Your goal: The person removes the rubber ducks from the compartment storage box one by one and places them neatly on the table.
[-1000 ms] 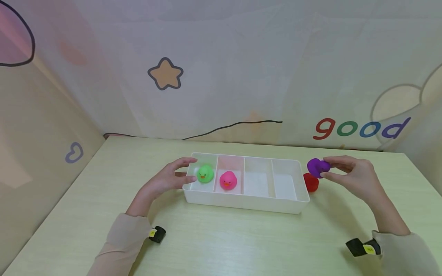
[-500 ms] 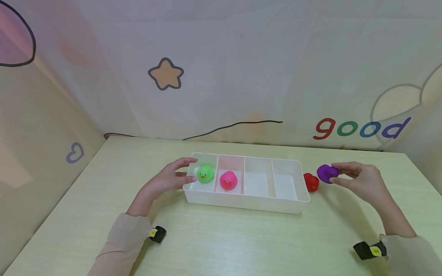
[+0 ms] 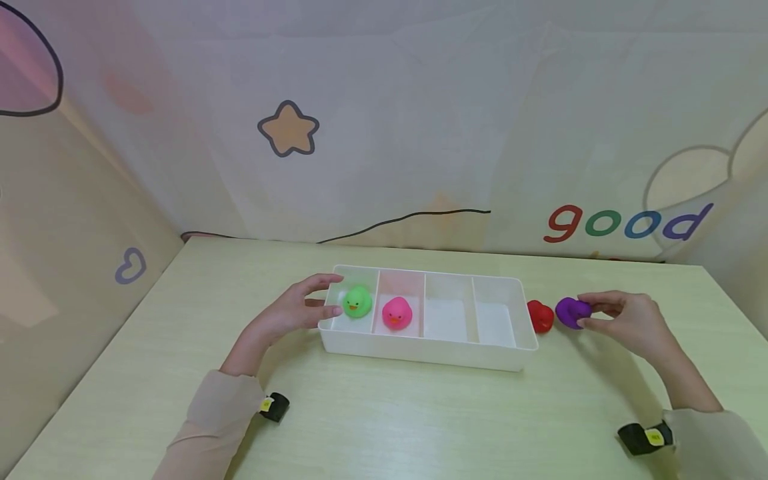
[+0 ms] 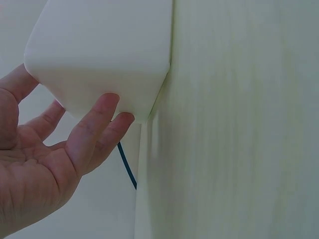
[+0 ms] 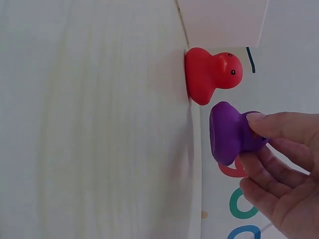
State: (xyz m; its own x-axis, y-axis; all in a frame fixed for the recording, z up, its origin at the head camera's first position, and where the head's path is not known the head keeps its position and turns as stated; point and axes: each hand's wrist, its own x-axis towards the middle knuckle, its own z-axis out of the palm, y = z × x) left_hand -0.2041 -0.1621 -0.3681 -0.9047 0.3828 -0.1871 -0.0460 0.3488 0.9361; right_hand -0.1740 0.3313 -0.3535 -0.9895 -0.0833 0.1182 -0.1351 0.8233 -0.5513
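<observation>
Between the right hand's (image 3: 630,320) thumb and fingertips sits the purple duck (image 3: 571,313), pinched by its head, low over the counter (image 3: 384,413); just beside that grip stands a red duck (image 3: 541,316); the left hand (image 3: 294,312), fingers straight, touches the white tray's (image 3: 420,350) end.

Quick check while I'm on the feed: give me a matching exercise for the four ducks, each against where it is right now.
Things:
1. green duck
2. pink duck
3. red duck
4. purple duck

Places:
A. on the table, just outside the tray's right end
B. pinched by the right hand
C. first compartment from the left of the white tray, by the left hand
D. second compartment from the left

Pairs: 1-C, 2-D, 3-A, 4-B
</observation>
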